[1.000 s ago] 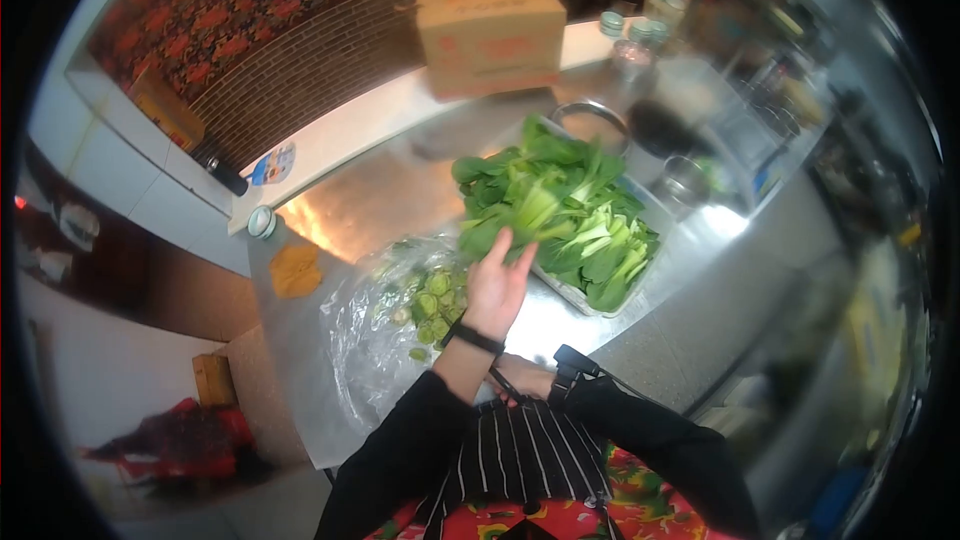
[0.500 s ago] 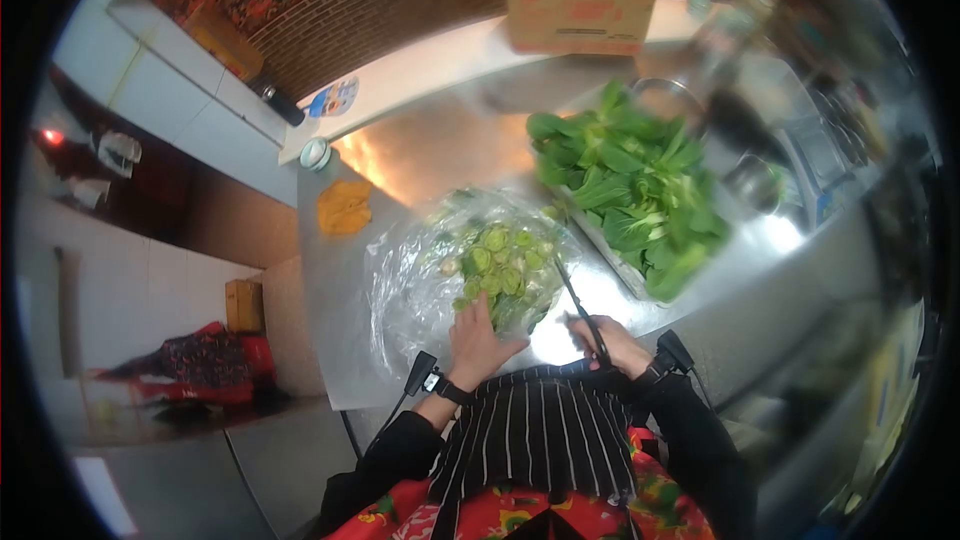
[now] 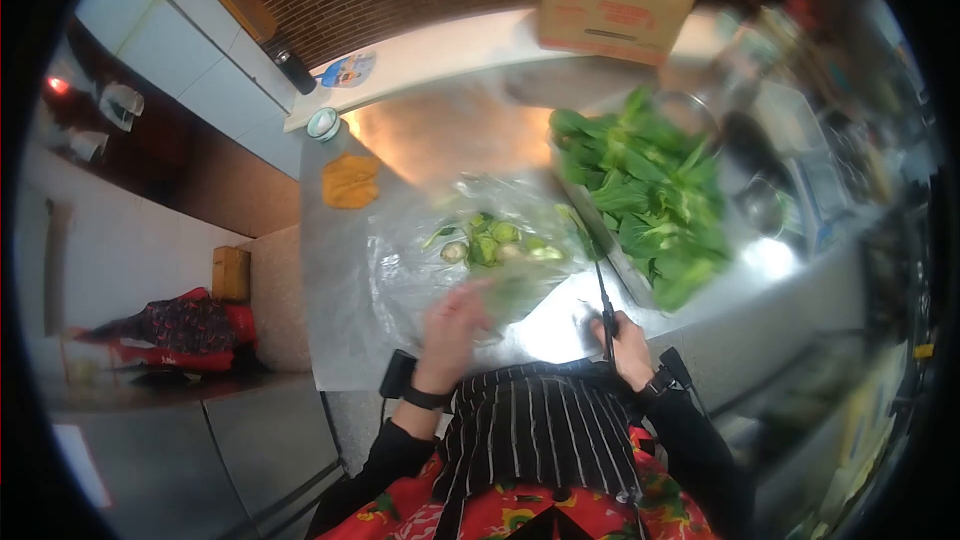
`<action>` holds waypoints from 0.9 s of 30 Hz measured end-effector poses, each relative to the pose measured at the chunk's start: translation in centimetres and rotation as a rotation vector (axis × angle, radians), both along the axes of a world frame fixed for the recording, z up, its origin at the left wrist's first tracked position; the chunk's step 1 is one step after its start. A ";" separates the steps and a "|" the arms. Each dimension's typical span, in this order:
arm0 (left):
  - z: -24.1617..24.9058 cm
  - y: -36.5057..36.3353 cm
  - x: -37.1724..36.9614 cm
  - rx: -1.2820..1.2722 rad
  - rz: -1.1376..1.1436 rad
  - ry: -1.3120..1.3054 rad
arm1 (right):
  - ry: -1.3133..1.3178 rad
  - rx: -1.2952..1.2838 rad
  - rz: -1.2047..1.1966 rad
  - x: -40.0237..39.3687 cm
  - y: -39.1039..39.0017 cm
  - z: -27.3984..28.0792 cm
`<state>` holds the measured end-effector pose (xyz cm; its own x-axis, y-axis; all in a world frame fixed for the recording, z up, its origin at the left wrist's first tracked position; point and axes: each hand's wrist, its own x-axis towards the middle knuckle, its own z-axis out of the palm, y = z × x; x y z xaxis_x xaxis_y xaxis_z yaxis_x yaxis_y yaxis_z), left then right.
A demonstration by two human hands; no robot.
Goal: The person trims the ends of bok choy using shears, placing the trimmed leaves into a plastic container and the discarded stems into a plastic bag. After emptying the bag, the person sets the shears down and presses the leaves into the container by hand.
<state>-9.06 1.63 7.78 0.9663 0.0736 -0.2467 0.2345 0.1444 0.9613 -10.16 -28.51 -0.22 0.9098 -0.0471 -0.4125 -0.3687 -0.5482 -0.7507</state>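
My right hand (image 3: 628, 345) is closed round the dark handle of a knife (image 3: 603, 290), seen nearly edge-on with its thin blade pointing away from me. Smeared by motion, my left hand (image 3: 455, 330) is over the near edge of a clear plastic bag (image 3: 400, 280) spread on the metal table; its fingers do not show clearly. Cut green vegetable ends (image 3: 492, 240) lie on the bag beyond that hand. A blurred pale-green patch shows just right of its fingers. Leafy green vegetables (image 3: 650, 190) are heaped in a tray (image 3: 615, 270) beyond the knife.
An orange cloth (image 3: 350, 182) and a small bowl (image 3: 323, 124) are at the metal table's (image 3: 335, 310) left side. A cardboard box (image 3: 615, 5) stands on the back ledge, with a dark bottle (image 3: 295, 72) at its left end. Blurred metal containers crowd the right.
My left hand has drawn back from the cut vegetable ends and blurred. Fewer ends show on the bag, and their heap looks flatter. The knife blade now points more straight ahead.
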 end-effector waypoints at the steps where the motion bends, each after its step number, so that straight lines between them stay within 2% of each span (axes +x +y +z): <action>1: -0.6 1.5 0.7 -0.186 0.145 -0.016 | -0.004 -0.073 0.004 -0.3 -0.6 -1.2; 3: -1.2 5.4 1.7 -0.589 0.320 -0.033 | -0.005 -0.147 0.004 -0.5 -1.2 -3.1; 5: -0.2 8.1 2.1 -0.590 0.411 -0.063 | 0.131 -0.405 0.031 -0.1 -1.2 -3.9; 6: 0.4 9.2 2.0 -0.591 0.404 -0.064 | 0.129 -0.404 0.023 0.3 -1.1 -3.9; 9: 2.6 11.5 0.7 -0.437 0.460 -0.129 | -0.116 -0.481 0.166 0.9 -0.4 -4.5; 10: 3.5 11.9 0.2 -0.393 0.492 -0.162 | -0.113 -0.478 0.162 1.0 -0.1 -5.9; 12: 4.6 12.6 -1.1 -0.349 0.524 -0.199 | -0.161 -0.665 0.281 1.3 0.4 -8.2; 13: 4.9 12.9 -2.0 -0.253 0.442 -0.236 | -0.136 -0.592 0.411 2.1 0.4 -7.7; 15: 5.5 13.0 -3.9 -0.026 0.341 -0.222 | -0.151 -0.633 0.439 3.9 1.7 -5.6; 16: 6.3 12.8 -4.6 -0.024 0.350 -0.223 | -0.165 -0.672 0.466 5.0 2.4 -4.5; 17: 7.2 12.4 -5.3 0.263 0.107 -0.190 | -0.374 -0.645 0.376 5.9 2.8 -4.3; 18: 7.7 11.9 -5.8 0.544 -0.138 -0.149 | -0.401 -0.637 0.335 7.3 3.7 -3.8; 20: 7.8 9.4 -5.6 0.654 -0.363 -0.186 | -0.656 -0.633 0.268 10.1 4.7 -6.2; 21: 6.9 8.5 -5.9 0.632 -0.405 -0.204 | -0.671 -0.626 0.290 11.3 5.0 -8.2; 23: 5.7 7.2 -6.7 0.625 -0.414 -0.212 | -0.336 -0.610 0.238 13.4 5.7 -11.7; 26: 5.5 6.9 -7.4 0.665 -0.467 -0.272 | -0.230 -0.490 0.232 14.4 6.5 -10.1; 27: 5.1 6.9 -7.8 0.657 -0.396 -0.274 | -0.367 -0.437 0.185 13.5 7.5 -6.2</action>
<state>-16.88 8.50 12.89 0.9708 -0.2387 -0.0236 -0.1056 -0.5136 0.8515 3.33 -21.06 -6.46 0.9984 0.0310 -0.0477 0.0029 -0.8652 -0.5014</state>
